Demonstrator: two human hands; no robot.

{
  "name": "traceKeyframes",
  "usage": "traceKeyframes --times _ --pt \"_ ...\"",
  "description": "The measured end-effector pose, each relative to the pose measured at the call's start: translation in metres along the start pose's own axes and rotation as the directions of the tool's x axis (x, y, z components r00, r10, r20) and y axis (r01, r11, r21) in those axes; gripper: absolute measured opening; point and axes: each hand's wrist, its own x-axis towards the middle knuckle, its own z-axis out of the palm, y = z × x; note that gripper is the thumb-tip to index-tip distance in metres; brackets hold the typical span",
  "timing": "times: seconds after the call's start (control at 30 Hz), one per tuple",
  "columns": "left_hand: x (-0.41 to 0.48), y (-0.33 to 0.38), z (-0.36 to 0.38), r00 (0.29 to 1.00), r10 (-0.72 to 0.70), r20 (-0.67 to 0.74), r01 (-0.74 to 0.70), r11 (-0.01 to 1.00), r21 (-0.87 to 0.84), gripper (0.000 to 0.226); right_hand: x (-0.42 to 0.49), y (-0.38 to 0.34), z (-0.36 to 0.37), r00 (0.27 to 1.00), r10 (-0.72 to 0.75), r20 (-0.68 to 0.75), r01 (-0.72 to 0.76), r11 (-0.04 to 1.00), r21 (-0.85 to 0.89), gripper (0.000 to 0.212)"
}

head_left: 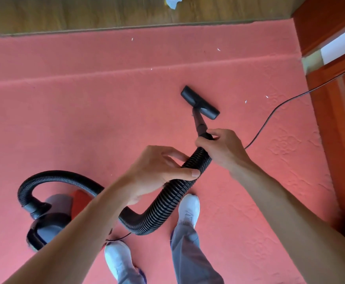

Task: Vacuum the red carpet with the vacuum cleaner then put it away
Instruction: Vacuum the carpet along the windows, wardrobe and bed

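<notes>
The red carpet [85, 119] fills most of the view. A black floor nozzle [200, 102] lies flat on it, ahead of my feet. My right hand [222, 148] grips the black tube just behind the nozzle. My left hand [159, 171] holds the ribbed black hose [163, 206] lower down, thumb over it. The hose loops left to the red and grey vacuum cleaner body [50, 218], which sits on the carpet partly hidden under my left forearm. Small white scraps [245, 101] lie on the carpet right of the nozzle and farther off.
A black power cord [274, 111] runs from behind my right hand toward the wooden cabinet [339, 111] on the right. Wood flooring [85, 15] borders the carpet's far edge, with a white scrap [172, 2] on it. My white shoes [189, 210] stand behind the hose.
</notes>
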Motion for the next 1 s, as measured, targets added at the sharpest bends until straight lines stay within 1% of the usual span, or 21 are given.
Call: traceKeyframes --times 0.1,0.2,0.33,0.47,0.63,0.7,0.77,0.9,1.0 --pt "-0.017 0.001 -0.01 0.999 0.023 0.04 -0.023 1.0 -0.003 0.023 -0.017 -0.003 -0.002 1.0 -0.015 0.015 0.015 1.0 0.007 0.026" --pt "-0.019 0.002 -0.015 0.999 0.034 0.038 -0.034 0.999 -0.001 0.024 -0.019 -0.007 0.0 1.0 -0.003 0.012 0.003 1.0 0.029 0.025" --pt "-0.004 0.003 -0.006 0.999 0.007 -0.039 -0.008 1.0 -0.018 0.026 -0.004 -0.006 0.004 1.0 0.0 -0.011 0.0 0.999 0.038 0.025" --pt "0.021 -0.001 0.021 0.991 -0.042 -0.129 0.031 0.996 -0.084 0.03 0.02 0.003 0.005 0.999 0.008 -0.042 -0.006 0.998 0.055 0.021" --pt "0.04 -0.006 0.045 0.982 -0.061 -0.18 0.035 0.989 -0.145 0.035 0.035 0.014 -0.004 0.997 -0.017 -0.071 0.019 0.999 0.026 0.034" --pt "0.042 -0.009 0.047 0.981 -0.062 -0.185 0.034 0.988 -0.151 0.036 0.036 0.016 -0.005 0.998 -0.027 -0.059 0.029 0.999 0.021 0.034" --pt "0.042 -0.013 0.046 0.98 -0.061 -0.188 0.032 0.988 -0.153 0.036 0.035 0.016 -0.002 0.998 -0.047 -0.043 0.047 0.999 0.015 0.028" --pt "0.026 -0.023 0.036 0.984 -0.056 -0.17 0.027 0.986 -0.166 0.036 0.024 0.008 0.012 0.997 -0.065 -0.049 0.066 0.998 0.014 0.026" --pt "0.001 -0.034 0.025 0.987 -0.063 -0.144 0.027 0.971 -0.238 0.035 0.005 -0.001 0.029 0.995 -0.101 -0.025 0.101 0.995 -0.009 0.024"
